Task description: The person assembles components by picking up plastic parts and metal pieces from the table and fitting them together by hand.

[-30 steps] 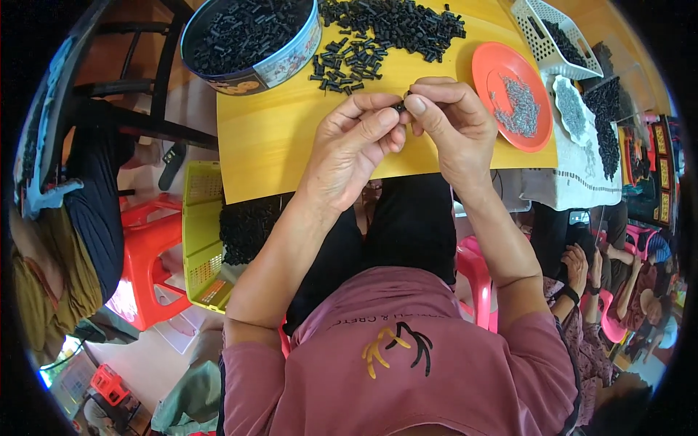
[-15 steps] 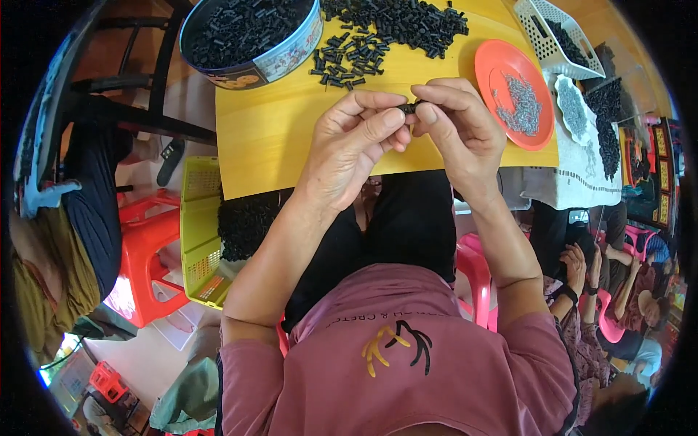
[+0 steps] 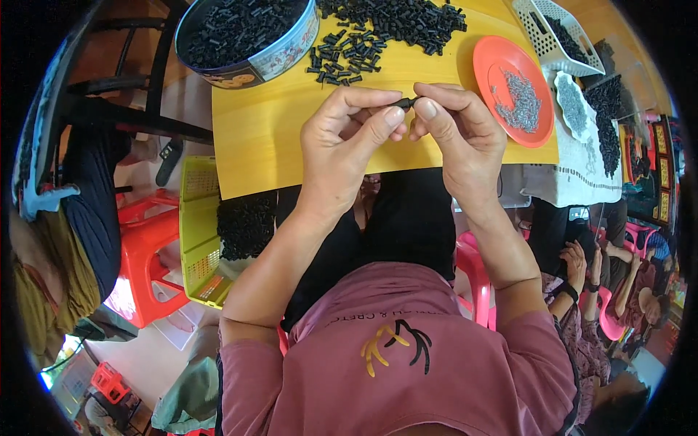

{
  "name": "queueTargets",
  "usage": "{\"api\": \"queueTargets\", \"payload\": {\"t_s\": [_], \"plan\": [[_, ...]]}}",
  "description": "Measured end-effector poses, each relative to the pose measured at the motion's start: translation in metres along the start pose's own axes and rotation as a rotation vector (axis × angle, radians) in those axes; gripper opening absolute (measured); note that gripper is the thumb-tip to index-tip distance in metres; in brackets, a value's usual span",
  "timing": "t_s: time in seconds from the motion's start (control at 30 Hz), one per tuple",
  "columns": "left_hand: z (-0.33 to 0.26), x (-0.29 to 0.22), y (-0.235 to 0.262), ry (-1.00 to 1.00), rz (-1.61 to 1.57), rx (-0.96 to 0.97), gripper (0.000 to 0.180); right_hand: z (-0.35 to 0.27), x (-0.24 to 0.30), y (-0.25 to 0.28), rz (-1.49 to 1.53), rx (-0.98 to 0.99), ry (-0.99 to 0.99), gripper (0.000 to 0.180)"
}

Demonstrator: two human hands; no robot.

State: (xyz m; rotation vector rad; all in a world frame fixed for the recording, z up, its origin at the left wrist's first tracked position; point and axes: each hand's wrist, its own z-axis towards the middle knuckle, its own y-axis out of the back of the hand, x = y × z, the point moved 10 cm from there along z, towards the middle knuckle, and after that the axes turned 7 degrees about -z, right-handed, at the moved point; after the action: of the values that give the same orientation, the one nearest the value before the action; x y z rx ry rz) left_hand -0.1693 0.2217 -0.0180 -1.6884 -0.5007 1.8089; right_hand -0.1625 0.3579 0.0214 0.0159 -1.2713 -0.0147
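Note:
A small black tube-shaped part (image 3: 404, 103) is held level over the near part of the yellow tabletop (image 3: 269, 138). My left hand (image 3: 340, 138) pinches its left end between thumb and forefinger. Thumb and forefinger of my right hand (image 3: 463, 134) close on the right end; whether a small metal piece is between them is hidden. Just beyond the hands lie loose black parts (image 3: 347, 54) of the same sort, with a denser heap (image 3: 411, 22) behind. To the right of my right hand, an orange-red plate (image 3: 486, 69) bears small silvery metal pieces (image 3: 522, 102).
A round tin (image 3: 280, 62) full of black parts stands far left. At far right are a white basket (image 3: 542, 43) and a white dish (image 3: 566, 123). A yellow-green crate (image 3: 198, 218) with black parts sits below the table's left side, beside a red stool (image 3: 145, 254). Other people sit right.
My fingers have shifted along the black part and turned it slightly, so more of it shows between the fingertips. Both hands stay in nearly the same place.

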Motion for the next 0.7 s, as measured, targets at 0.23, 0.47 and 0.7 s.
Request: {"api": "queueTargets", "payload": {"t_s": [0.23, 0.47, 0.7], "plan": [[-0.003, -0.02, -0.005, -0.206, 0.204, 0.034, 0.013, -0.001, -0.01, -0.002, 0.114, 0.022, -0.208, 0.018], [-0.004, -0.012, -0.004, -0.074, 0.154, 0.016, 0.013, 0.0, 0.006, -0.003, -0.106, 0.083, -0.082, 0.017], [0.0, -0.012, -0.004, -0.086, 0.197, 0.003, 0.013, 0.004, -0.009, -0.001, -0.063, 0.164, -0.222, 0.018]]}}
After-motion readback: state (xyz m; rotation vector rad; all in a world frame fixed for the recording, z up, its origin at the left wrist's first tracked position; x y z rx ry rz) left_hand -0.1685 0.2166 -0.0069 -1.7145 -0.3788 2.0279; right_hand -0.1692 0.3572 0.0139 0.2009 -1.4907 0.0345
